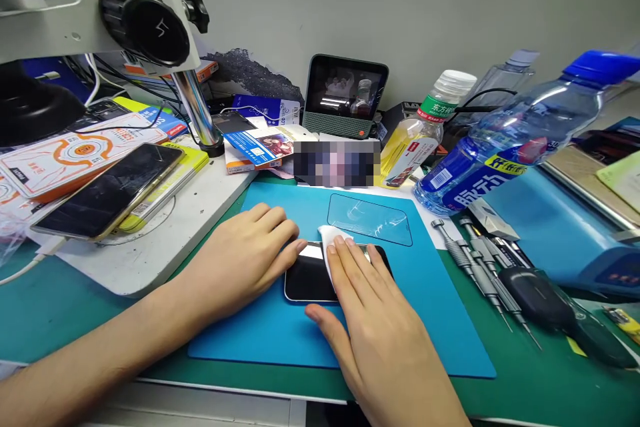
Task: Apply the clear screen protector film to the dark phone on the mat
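A black phone (309,278) lies screen up on a blue mat (430,320). My left hand (245,255) rests flat beside the phone's left end, fingertips touching its edge. My right hand (373,310) lies flat over the phone's right half, fingers stretched out and pressing a small white cloth (330,240) onto the screen. Just behind the phone, a clear screen protector (370,219) lies on the mat.
A microscope stand (197,107) with a white base carrying another phone (107,190) stands at left. Behind the mat are a small screen device (345,95), bottles (520,133) and packaging. Several screwdrivers (480,273) and a dark case lie right of the mat.
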Demonstrator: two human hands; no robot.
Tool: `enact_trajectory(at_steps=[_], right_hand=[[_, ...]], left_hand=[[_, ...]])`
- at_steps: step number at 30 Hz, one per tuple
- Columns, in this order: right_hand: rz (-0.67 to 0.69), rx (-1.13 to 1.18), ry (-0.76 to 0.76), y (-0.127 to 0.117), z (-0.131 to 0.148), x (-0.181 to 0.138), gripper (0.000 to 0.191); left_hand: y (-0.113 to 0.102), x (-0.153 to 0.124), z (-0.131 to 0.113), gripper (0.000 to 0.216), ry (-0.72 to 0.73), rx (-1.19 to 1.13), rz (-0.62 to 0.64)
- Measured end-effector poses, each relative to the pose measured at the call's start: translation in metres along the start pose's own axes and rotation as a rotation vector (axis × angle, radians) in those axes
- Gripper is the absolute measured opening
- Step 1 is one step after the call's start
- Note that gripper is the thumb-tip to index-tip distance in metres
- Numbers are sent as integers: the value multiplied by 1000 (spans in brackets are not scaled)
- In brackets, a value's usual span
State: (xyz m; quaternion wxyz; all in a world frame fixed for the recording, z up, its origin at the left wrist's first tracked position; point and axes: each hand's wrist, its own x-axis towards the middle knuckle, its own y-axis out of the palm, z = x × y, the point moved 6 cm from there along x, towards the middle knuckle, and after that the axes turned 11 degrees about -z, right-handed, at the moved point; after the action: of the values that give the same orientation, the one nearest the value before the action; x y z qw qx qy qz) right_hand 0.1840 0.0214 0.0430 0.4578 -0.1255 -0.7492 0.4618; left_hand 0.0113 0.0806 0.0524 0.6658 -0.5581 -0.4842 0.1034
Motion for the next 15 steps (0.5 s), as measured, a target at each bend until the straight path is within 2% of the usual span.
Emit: enact_trajectory(at_steps=[8,11,15], right_hand=[[-40,-20,-167,-19,17,-33,71],[-16,-5,-125,-13,17,-19,67],[-35,51,25,-3,12,7,67]], left_hand=[[0,1,0,40,-16,8,2],[-1,0,0,43,-6,5,-1],[-1,1,-2,46,32,1,-13]])
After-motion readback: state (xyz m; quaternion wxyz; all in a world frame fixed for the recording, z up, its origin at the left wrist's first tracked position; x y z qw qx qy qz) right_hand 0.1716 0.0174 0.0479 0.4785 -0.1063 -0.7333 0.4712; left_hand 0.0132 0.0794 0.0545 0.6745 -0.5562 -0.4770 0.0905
